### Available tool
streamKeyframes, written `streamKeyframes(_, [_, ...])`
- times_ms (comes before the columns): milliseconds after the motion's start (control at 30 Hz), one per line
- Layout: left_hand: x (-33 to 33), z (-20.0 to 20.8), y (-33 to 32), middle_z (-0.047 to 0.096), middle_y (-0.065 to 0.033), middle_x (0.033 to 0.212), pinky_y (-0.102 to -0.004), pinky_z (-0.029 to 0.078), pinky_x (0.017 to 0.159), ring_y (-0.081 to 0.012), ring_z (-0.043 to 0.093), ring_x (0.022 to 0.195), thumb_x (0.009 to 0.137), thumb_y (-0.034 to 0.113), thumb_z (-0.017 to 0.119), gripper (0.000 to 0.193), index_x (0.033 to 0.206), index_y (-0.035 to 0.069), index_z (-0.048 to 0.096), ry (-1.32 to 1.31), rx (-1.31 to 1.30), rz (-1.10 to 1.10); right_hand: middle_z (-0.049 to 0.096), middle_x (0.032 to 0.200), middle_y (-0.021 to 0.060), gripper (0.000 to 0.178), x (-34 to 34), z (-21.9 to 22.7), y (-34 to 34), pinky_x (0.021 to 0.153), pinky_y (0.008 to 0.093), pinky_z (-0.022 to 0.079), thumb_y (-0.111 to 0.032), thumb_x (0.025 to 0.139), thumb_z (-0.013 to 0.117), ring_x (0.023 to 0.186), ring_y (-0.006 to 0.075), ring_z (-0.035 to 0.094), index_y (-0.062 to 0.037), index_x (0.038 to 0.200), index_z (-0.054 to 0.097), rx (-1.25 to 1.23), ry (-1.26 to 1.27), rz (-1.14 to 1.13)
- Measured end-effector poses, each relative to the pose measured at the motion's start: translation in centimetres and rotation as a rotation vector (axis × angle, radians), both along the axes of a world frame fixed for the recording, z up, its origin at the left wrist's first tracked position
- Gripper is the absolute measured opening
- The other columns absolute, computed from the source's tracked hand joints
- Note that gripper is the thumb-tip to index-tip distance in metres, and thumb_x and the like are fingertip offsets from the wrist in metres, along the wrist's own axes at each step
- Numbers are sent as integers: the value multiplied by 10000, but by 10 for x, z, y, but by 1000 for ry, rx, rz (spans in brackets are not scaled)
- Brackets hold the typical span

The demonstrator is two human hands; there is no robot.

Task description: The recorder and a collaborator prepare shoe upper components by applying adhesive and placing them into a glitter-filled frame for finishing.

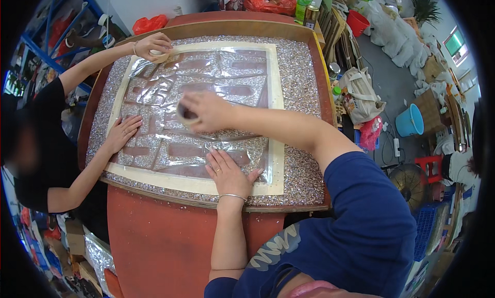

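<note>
My left hand [230,173] lies flat with fingers spread on the near edge of a clear plastic film [198,143]. Under the film, a sheet with a pale cream border [277,143] and several reddish-brown rectangular patches rests on a bed of glittery chips [303,117]. Slightly blurred, my right hand [209,111] is closed around a tape roll [185,112], which it presses against the middle of the film. Across from it, a co-worker's hand [152,46] grips another pale roll [159,55] at the far left corner. The co-worker's other hand [124,133] rests flat on the left border.
A raised wooden rim [232,25] surrounds the chip bed, which sits on a red table [170,236]. Red plastic bags [270,0] and a green bottle [302,7] stand behind. To the right are a canvas bag [359,94], a light-blue bucket [410,120] and a fan [407,187].
</note>
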State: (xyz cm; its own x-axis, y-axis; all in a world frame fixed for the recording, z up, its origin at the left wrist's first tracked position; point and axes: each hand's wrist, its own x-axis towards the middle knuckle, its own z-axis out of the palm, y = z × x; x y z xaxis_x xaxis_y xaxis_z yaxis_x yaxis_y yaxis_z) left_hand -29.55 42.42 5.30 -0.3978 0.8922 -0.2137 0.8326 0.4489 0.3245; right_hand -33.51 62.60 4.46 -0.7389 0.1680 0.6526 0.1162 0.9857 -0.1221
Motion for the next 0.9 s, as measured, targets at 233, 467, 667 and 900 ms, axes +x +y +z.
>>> streamKeyframes(233, [-2,-1,-1,62,-370,1478,-546,52,1125,-466,27,1404,722,648,642,1190,1394,-183,117,-5,39,0,486,1291,175,642,-12,20,108,859,434,468,-494,795,579,1014,372,585,-48,1249,491,-320,-253,-565])
streamKeyframes(467, [0,1,-1,91,-380,1467,-550,56,1124,-484,37,1396,728,626,646,1169,1387,-190,129,-16,46,-1,538,1248,182,571,-80,1,29,876,443,468,-413,774,634,1002,375,583,-62,1205,505,-235,-160,-224])
streamKeyframes(667, [-2,0,-10,95,-377,1468,-544,62,1126,-479,53,1397,720,630,649,1172,1387,-189,140,-33,39,16,604,1172,175,537,-68,42,-29,905,430,465,-442,770,641,980,362,607,-71,1154,586,-472,-394,26])
streamKeyframes(900, [-2,3,-5,128,-338,1486,-519,81,1137,-439,72,1411,687,646,656,1187,1398,-167,164,-11,81,36,454,1352,180,686,49,11,119,883,460,473,-467,802,619,999,405,594,-68,1327,427,-100,-273,-443])
